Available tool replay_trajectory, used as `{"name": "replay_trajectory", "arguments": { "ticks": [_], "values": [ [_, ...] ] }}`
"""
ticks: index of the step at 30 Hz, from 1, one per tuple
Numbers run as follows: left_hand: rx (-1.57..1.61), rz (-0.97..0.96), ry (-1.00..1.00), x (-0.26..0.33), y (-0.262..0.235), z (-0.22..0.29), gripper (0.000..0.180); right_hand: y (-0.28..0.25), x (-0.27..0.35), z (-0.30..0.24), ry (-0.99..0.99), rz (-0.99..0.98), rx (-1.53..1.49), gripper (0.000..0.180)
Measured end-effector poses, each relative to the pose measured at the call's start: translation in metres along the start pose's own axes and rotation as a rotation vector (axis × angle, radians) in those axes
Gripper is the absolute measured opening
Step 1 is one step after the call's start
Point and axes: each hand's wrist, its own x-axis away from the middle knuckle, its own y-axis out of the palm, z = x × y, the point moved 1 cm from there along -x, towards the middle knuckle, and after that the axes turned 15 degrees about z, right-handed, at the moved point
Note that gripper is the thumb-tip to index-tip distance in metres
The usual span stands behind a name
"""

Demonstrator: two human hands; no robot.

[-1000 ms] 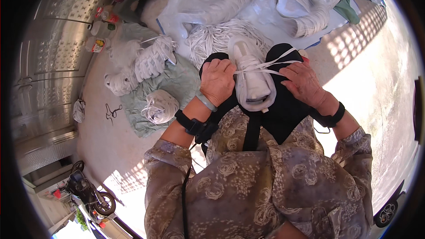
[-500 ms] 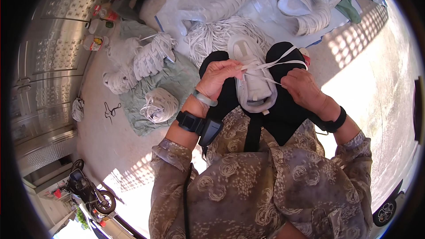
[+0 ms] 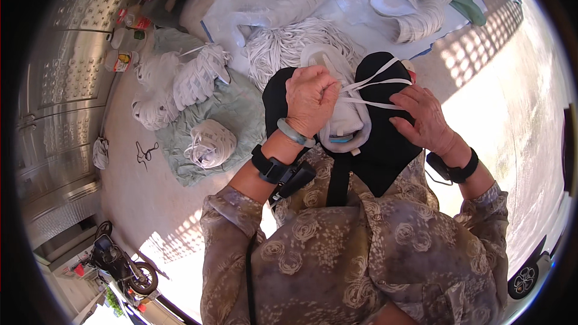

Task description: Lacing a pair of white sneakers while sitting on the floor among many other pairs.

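A white sneaker [image 3: 344,114] rests between my knees on black fabric, its heel toward me. White shoelaces [image 3: 379,82] stretch from its middle out to the right. Over the shoe's left side my left hand [image 3: 312,99] is closed in a pinch on the lace; its fingertips partly hide the lacing. My right hand [image 3: 424,117] has a lace strand caught at its bent fingers, while its thumb stands apart below. The other lace strand loops across the black fabric above that hand. Something blue shows inside the shoe's opening.
A pile of loose white laces [image 3: 289,45] lies beyond the shoe. Rows of white shoes [image 3: 415,0] sit on sheeting farther off. To the left, a green cloth [image 3: 241,105] carries a single laced shoe [image 3: 211,144] and more shoes [image 3: 201,75]. A motorbike [image 3: 123,265] stands lower left.
My left hand has turned and come over the shoe, covering more of the lacing. My right hand has moved slightly right, its thumb now apart from the fingers, drawing the lace along.
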Motion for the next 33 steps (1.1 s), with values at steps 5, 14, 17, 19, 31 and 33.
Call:
{"name": "replay_trajectory", "arguments": {
  "ticks": [5,14,17,19,31,33],
  "values": [
    [-0.215,-0.087,0.236,0.003,0.02,0.019,0.008,0.054,-0.035,-0.023,0.046,0.046,0.108,0.035],
    [-0.306,-0.12,0.247,0.01,0.026,0.021,0.016,0.074,-0.028,-0.008,0.32,-0.027,-0.097,0.023],
    [-0.3,-0.099,0.265,0.012,0.029,0.022,0.016,0.076,-0.023,-0.007,0.317,0.043,-0.178,0.022],
    [-0.294,-0.093,0.263,0.011,0.031,0.022,0.015,0.077,-0.02,-0.006,0.318,0.055,-0.189,0.026],
    [-0.317,-0.216,0.366,0.015,-0.039,0.025,0.004,0.07,-0.012,-0.003,0.434,0.087,-0.263,0.047],
    [-0.446,-0.211,0.336,0.032,-0.079,-0.002,0.003,0.07,-0.01,-0.001,0.475,0.091,-0.295,0.047]
  ]
}}
